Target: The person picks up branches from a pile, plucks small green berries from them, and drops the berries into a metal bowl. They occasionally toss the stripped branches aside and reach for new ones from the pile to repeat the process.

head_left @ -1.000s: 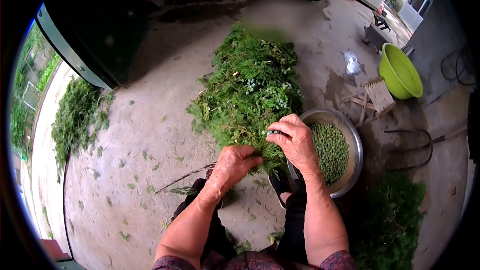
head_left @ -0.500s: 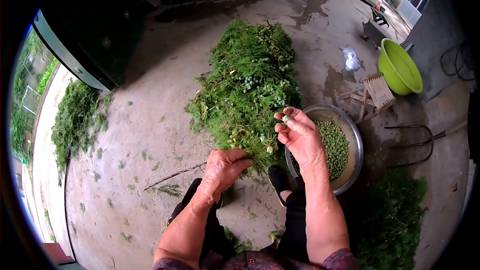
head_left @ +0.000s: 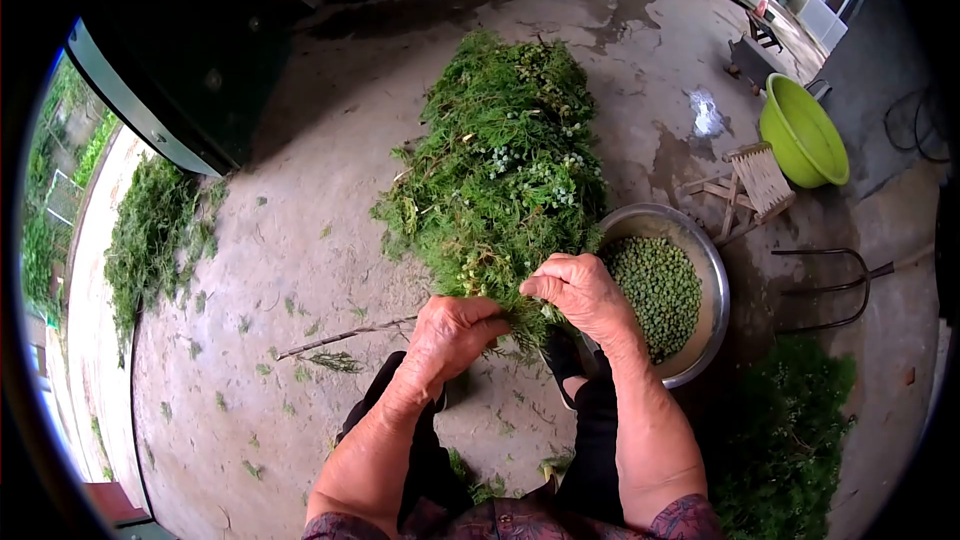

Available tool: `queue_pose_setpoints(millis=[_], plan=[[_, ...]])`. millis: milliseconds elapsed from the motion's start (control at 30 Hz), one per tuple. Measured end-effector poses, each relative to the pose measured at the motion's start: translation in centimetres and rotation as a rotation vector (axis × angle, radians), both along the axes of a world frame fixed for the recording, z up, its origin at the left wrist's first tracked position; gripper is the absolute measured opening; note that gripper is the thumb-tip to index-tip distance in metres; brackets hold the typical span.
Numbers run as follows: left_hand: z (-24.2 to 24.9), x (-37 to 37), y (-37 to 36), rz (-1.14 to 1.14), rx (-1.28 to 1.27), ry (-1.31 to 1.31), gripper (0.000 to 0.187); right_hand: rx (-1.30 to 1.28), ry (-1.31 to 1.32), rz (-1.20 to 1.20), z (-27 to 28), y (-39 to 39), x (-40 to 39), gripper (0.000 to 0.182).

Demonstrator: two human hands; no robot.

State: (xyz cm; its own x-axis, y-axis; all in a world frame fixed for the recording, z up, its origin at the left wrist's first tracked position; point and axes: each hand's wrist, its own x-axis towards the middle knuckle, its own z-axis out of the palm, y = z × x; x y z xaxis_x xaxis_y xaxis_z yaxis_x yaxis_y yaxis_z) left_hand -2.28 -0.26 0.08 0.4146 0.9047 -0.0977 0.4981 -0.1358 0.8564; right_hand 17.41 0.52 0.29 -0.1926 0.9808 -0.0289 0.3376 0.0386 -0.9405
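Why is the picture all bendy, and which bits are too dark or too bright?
Head view: looks like a very wide lens, curving the edges and leaving black corners; head view: the upper-left panel sinks into shadow; head view: the far-left strip of ground glares nearly white.

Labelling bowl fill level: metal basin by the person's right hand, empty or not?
Not empty: green cones cover much of the metal basin's bottom.
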Motion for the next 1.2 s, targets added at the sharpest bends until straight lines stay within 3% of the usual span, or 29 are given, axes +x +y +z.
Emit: queue_pose_setpoints(millis=[133,167,200,267,400,533,633,900,1000,1033,1200], plan=[[-0.3,-0.1,-0.1,0.01,-0.006,-0.05,0.014,0.291,-0.151,-0.209,-0.9,0.4,-0.4,0.027],[-0.3,-0.1,-0.1,0.028,-0.027,-0.072,0.014,0.288,-0.073,-0.292,-1.1,0.7,-0.2,0.026],[-0.3,-0.1,-0.2,0.045,-0.048,-0.095,0.013,0.012,0.053,-0.332,-0.8,0.7,0.7,0.023],[0.4,-0.2,0.0,0.101,-0.188,-0.154,0.012,-0.227,0.668,-0.389,-0.6,0.9,1.4,0.022],[2.3,0.1,0.2,0.164,-0.371,-0.211,0.012,-0.339,0.885,-0.227,-0.3,0.1,1.1,0.026],[2.1,0.1,0.2,0.161,-0.357,-0.204,0.012,-0.345,0.777,-0.099,-0.1,-0.3,0.5,0.02],[2.1,0.3,0.1,0.17,-0.361,-0.224,0.012,-0.286,0.816,-0.157,-0.9,-0.5,0.2,0.019],[0.7,1.1,-0.2,0.162,-0.261,-0.228,0.011,-0.104,0.753,-0.664,-1.0,-0.1,-1.4,0.007],[1.4,1.2,-0.5,0.256,-0.297,-0.272,0.011,-0.13,0.874,-0.633,-0.4,0.3,0.6,0.008],[1.2,1.1,-0.4,0.26,-0.297,-0.27,0.011,-0.172,0.83,-0.503,-0.4,-0.2,0.6,0.009],[0.8,1.3,-0.1,0.275,-0.273,-0.27,0.012,-0.147,0.85,-0.358,-0.7,-0.8,-1.1,0.018]])
